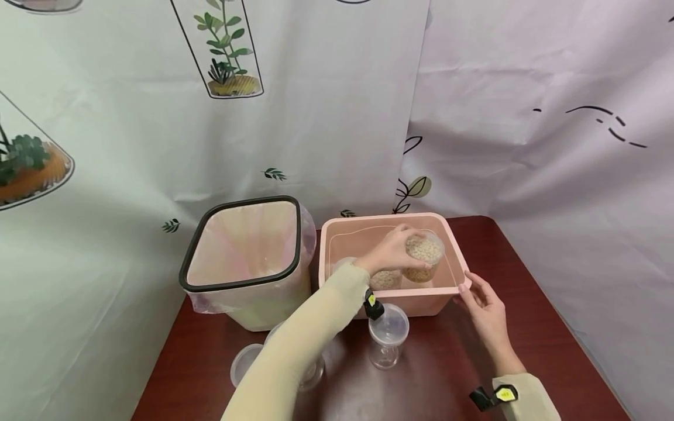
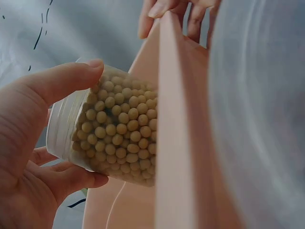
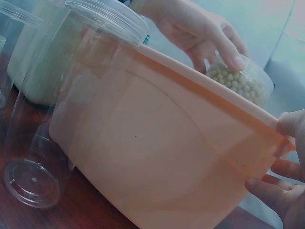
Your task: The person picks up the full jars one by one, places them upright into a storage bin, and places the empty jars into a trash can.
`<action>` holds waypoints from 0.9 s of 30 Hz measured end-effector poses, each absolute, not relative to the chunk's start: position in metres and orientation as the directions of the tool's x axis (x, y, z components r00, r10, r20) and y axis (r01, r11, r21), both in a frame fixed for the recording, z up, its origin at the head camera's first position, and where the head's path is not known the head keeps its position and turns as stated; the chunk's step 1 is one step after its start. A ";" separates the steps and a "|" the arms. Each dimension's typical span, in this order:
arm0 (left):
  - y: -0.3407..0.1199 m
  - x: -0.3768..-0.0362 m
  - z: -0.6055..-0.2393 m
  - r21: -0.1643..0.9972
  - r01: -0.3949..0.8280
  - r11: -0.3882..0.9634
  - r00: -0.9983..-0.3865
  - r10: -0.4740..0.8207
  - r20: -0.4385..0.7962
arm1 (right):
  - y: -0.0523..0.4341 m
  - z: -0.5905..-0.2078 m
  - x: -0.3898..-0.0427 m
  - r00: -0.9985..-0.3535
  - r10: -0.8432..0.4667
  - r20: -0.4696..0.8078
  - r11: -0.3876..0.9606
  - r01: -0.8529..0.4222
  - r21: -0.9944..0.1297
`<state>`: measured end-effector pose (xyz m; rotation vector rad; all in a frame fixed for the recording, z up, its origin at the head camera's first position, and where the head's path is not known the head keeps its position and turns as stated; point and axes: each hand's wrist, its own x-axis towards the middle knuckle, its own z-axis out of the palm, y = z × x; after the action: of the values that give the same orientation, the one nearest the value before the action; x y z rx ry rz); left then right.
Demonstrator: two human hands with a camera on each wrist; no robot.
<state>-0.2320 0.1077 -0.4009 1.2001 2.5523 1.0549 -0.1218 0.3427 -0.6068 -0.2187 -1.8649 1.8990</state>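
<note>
Left hand (image 1: 392, 251) is inside the pink bin (image 1: 337, 228), fingers and thumb curled round a clear jar of beans (image 1: 423, 257). The grip runs across the jar's side wall, thumb on one face and fingers on the other; the jar is tilted, held above the bin's floor near the right wall. A second bean jar (image 1: 385, 279) lies lower in the bin, just beside the one I hold.

Right hand (image 1: 484, 304) is at the bin's near right corner, thumb on the rim and fingers curled against the outer wall, steadying it on the desk (image 1: 526, 292).

Risks, as I judge them:
- I cannot tell whether the held jar has its lid on. If not, the tilt would spill beans into the bin.
- The jar wall looks smooth and the grip covers only part of it, so a slip would drop it onto the second jar.
- Lifting out, the jar or my sleeve could catch the rim and drag the bin. An empty lidded jar (image 1: 387, 342) stands just in front of the bin and could be knocked over. The lined waste bin (image 1: 247, 257) sits close on the left.
</note>
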 end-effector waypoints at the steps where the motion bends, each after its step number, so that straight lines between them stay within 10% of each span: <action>1: 0.109 -0.232 -0.401 0.641 0.629 0.439 -0.671 0.723 0.165 | 0.343 -0.606 -0.122 -0.877 0.433 0.208 0.033 -0.215 -0.976; 27: 0.137 -0.222 -0.412 0.572 0.630 0.526 -0.592 0.801 -0.084 | 0.341 -0.600 -0.116 -0.879 0.429 0.209 0.076 -0.195 -0.978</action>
<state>-0.2220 0.1367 -0.4122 1.1858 2.4314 0.7110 -0.1160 0.3406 -0.6001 -0.2312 -1.9141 1.8539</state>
